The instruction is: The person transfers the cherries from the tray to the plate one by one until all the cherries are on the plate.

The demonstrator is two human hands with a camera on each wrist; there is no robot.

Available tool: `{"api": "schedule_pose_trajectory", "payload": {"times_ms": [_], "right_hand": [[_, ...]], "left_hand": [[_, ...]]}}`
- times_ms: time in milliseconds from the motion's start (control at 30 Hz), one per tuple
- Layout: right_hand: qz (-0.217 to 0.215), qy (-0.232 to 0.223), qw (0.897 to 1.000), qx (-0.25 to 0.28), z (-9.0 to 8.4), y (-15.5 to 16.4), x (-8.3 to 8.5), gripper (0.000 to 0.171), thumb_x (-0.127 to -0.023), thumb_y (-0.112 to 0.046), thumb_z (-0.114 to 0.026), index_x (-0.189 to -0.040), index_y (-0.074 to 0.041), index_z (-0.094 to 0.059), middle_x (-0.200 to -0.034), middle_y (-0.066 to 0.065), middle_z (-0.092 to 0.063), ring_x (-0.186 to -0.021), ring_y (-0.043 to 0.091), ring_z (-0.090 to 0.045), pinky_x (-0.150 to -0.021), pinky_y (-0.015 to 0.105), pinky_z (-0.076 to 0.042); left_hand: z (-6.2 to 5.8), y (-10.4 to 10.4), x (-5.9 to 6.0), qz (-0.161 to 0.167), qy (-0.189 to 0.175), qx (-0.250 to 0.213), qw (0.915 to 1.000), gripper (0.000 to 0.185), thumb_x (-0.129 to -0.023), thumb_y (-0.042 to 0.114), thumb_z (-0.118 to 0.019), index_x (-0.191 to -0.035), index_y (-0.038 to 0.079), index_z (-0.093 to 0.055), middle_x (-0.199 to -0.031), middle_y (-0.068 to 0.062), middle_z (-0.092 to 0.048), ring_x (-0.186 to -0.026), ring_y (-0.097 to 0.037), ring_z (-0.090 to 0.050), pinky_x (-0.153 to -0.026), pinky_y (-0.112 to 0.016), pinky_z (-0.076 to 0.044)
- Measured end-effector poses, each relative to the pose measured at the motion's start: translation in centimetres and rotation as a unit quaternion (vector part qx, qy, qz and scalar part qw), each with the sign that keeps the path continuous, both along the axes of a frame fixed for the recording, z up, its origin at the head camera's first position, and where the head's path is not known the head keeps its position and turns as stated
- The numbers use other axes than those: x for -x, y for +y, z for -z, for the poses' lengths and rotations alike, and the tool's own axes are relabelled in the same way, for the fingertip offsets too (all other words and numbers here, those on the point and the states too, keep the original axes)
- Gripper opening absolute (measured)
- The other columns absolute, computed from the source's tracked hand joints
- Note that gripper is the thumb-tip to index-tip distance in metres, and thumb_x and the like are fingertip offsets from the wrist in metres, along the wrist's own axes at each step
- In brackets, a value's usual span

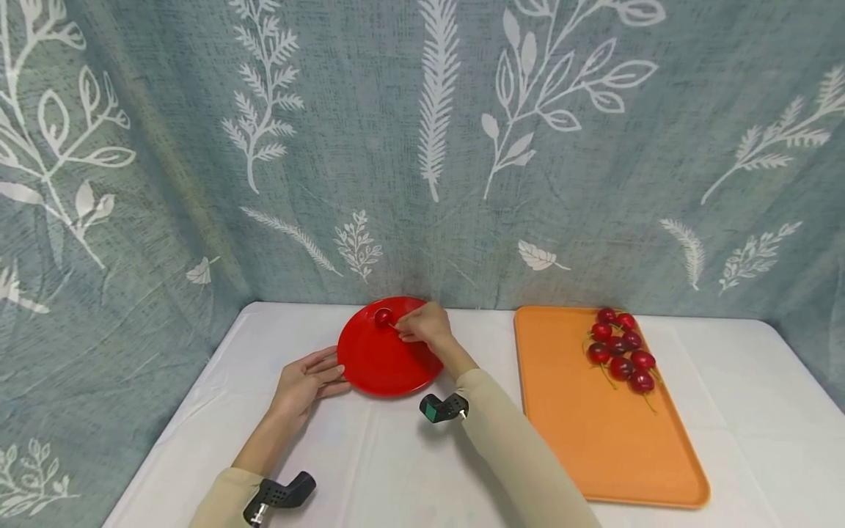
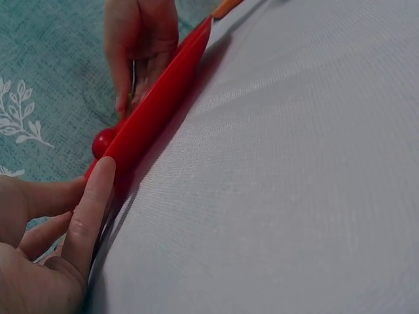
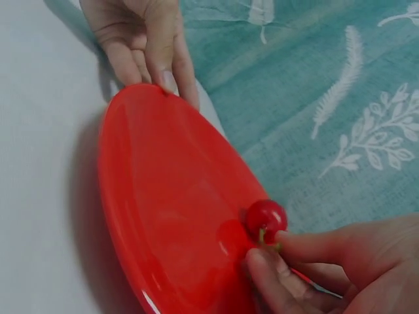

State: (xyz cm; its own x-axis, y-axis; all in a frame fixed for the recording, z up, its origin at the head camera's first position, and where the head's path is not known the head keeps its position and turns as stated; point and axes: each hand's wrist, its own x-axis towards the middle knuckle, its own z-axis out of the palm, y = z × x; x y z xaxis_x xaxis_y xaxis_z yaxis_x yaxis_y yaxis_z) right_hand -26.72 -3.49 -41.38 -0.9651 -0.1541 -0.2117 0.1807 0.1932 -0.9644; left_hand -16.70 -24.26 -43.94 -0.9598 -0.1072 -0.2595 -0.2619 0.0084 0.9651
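Note:
A round red plate point(image 1: 386, 367) lies on the white table. My left hand point(image 1: 306, 385) holds its left rim, the thumb point(image 3: 167, 82) on the edge and the other fingers alongside and partly hidden by the plate. Over the far part of the plate, my right hand point(image 1: 425, 324) pinches the green stem point(image 3: 263, 237) of a red cherry point(image 1: 383, 317) between thumb and fingertips. In the right wrist view the cherry point(image 3: 266, 219) is right at the plate's surface near the rim. The left wrist view shows the cherry point(image 2: 103, 142) just above the rim.
An orange tray point(image 1: 594, 433) lies on the right of the table, with several dark red cherries point(image 1: 620, 345) grouped in its far right corner. A teal curtain point(image 1: 396, 147) with white leaf prints hangs behind the white tablecloth point(image 1: 370, 469).

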Motion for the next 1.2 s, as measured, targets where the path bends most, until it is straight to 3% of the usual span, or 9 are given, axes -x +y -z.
{"api": "schedule_pose_trajectory", "payload": {"times_ms": [167,300,500,667,800,1000,1200], "right_hand": [[0.0,0.0,1.0,0.023,-0.8,1.3,0.4,0.018,-0.09,0.003,-0.064,-0.101,0.017,-0.068,-0.094,0.026,-0.071,-0.077,0.027,-0.073,-0.07,0.033,-0.061],[0.006,-0.012,0.999,0.048,-1.7,2.6,0.9,0.02,-0.09,0.005,-0.064,-0.105,0.017,-0.068,-0.096,0.026,-0.071,-0.067,0.016,-0.069,-0.073,0.033,-0.06],[-0.029,0.006,0.997,0.065,-3.2,4.4,1.3,0.024,-0.091,0.005,-0.063,-0.11,0.019,-0.064,-0.101,0.028,-0.07,-0.066,0.012,-0.068,-0.086,0.041,-0.056],[-0.03,0.023,0.998,0.052,-4.4,6.3,1.4,0.026,-0.092,0.001,-0.064,-0.114,0.015,-0.065,-0.109,0.028,-0.068,-0.087,0.028,-0.072,-0.094,0.047,-0.053],[-0.036,0.033,0.998,0.043,-5.1,7.8,1.1,0.03,-0.093,-0.001,-0.063,-0.12,0.014,-0.062,-0.119,0.029,-0.064,-0.106,0.038,-0.065,-0.097,0.049,-0.051],[-0.042,0.079,0.996,-0.002,-5.5,9.6,0.5,0.031,-0.093,-0.004,-0.064,-0.121,0.011,-0.063,-0.123,0.027,-0.062,-0.106,0.04,-0.065,-0.094,0.048,-0.053],[-0.034,0.11,0.99,-0.076,-5.9,11.2,-0.1,0.03,-0.093,-0.009,-0.066,-0.119,0.006,-0.067,-0.115,0.023,-0.068,-0.103,0.039,-0.066,-0.089,0.043,-0.057]], "left_hand": [[0.0,0.0,0.1,0.002,0.003,0.004,1.0,0.055,-0.097,0.004,-0.058,-0.146,-0.006,-0.036,-0.137,-0.028,-0.051,-0.087,-0.017,-0.072,-0.078,-0.03,-0.059],[0.1,-0.1,0.1,0.006,0.004,-0.002,1.0,0.055,-0.097,0.004,-0.058,-0.147,-0.006,-0.036,-0.138,-0.028,-0.051,-0.088,-0.018,-0.072,-0.079,-0.031,-0.059],[0.1,-0.4,0.0,-0.005,-0.003,-0.002,1.0,0.054,-0.097,0.002,-0.057,-0.147,-0.006,-0.036,-0.139,-0.027,-0.051,-0.085,-0.017,-0.073,-0.077,-0.03,-0.059],[0.1,-0.1,0.2,0.005,0.0,0.005,1.0,0.056,-0.098,0.005,-0.057,-0.147,-0.005,-0.035,-0.141,-0.028,-0.047,-0.09,-0.017,-0.072,-0.079,-0.03,-0.059],[0.1,0.1,0.4,0.005,-0.003,0.005,1.0,0.054,-0.098,0.004,-0.057,-0.147,-0.006,-0.035,-0.141,-0.029,-0.047,-0.09,-0.017,-0.072,-0.079,-0.03,-0.059],[-0.1,0.0,0.4,0.006,-0.015,-0.004,0.9999,0.055,-0.098,0.003,-0.056,-0.148,-0.006,-0.034,-0.142,-0.028,-0.047,-0.091,-0.016,-0.072,-0.08,-0.031,-0.059],[-0.3,0.0,0.4,0.005,-0.016,-0.006,0.9998,0.054,-0.098,0.002,-0.055,-0.147,-0.006,-0.034,-0.141,-0.028,-0.047,-0.091,-0.017,-0.072,-0.08,-0.032,-0.059]]}}
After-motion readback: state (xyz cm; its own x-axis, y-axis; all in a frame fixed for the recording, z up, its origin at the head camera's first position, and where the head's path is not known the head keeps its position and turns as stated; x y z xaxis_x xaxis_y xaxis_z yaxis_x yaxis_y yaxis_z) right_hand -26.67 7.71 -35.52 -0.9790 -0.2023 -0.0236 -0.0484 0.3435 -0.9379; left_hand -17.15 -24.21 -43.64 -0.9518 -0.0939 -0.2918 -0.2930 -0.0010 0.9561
